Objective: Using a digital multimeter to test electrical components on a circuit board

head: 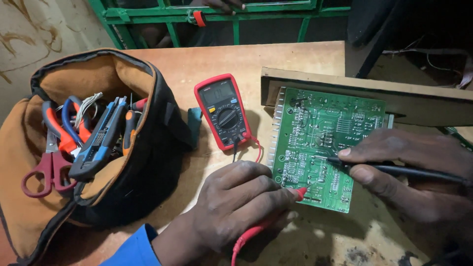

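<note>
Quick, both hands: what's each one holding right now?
Left hand: closed on the red probe, tip on the circuit board.
Right hand: closed on the black probe.

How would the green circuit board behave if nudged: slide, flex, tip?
The flat green circuit board looks rigid, so it would probably move as one piece without flexing. A finned metal edge suggests some weight on that side. It lies partly against a wooden plank, so a push that way would likely be blocked.

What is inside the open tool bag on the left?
The bag holds red-handled scissors, pliers with red and blue grips, a blue-and-black crimping tool and some thin wires. Anything deeper is covered by these tools.
</note>
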